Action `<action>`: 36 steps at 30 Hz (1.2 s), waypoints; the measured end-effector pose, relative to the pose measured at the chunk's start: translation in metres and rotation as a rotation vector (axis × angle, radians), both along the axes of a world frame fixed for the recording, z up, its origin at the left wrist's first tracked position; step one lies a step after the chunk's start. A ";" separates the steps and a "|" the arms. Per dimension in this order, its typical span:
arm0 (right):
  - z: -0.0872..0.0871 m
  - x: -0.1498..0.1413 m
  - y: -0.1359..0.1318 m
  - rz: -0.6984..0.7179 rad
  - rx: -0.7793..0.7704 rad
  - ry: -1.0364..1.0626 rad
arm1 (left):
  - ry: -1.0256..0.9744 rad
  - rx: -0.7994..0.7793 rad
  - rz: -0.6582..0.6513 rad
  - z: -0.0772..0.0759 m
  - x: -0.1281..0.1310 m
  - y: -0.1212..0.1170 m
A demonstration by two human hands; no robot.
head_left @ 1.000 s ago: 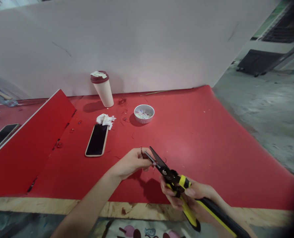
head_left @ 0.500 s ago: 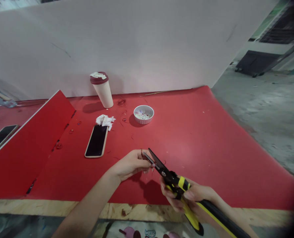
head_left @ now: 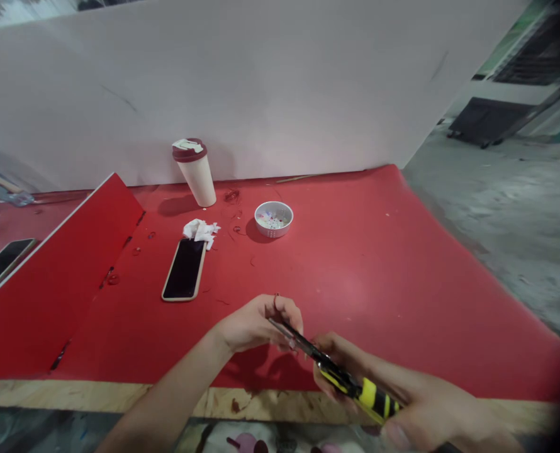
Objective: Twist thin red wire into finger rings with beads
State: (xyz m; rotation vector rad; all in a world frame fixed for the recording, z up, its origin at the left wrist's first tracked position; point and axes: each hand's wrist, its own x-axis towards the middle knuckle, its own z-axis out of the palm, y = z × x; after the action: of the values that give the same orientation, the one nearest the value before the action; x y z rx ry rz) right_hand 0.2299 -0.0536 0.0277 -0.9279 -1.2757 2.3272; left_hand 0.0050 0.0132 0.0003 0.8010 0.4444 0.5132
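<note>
Shears [head_left: 330, 368]: turned edge-on since the earlier frame; gripped by the right hand [head_left: 379, 371];
Left hand [head_left: 249, 324]: curled closed near the blades; red thread [head_left: 276, 303] apparently pinched

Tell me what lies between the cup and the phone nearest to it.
A crumpled white tissue lies between cup and phone, as the head view shows.

Glossy red tabletop [head_left: 346, 270], maroon lid [head_left: 190, 151] on cream cup [head_left: 199, 181], yellow-and-black banded tool handle [head_left: 377, 399]
</note>
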 end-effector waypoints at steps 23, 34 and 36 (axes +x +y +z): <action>0.007 0.014 0.024 -0.097 0.639 -0.679 | 0.035 0.039 0.705 0.004 0.001 0.016; -0.035 -0.011 0.061 -0.527 1.176 -1.253 | 0.573 0.361 0.995 0.031 0.017 -0.011; -0.020 -0.028 0.059 -0.594 1.063 -0.964 | 0.631 0.370 1.017 0.031 0.021 -0.014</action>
State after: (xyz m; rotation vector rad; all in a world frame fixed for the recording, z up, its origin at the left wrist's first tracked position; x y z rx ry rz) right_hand 0.2019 0.0059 0.0080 -1.6701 -1.8475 0.4838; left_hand 0.0261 -0.0008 0.0308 1.0631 1.3982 1.3177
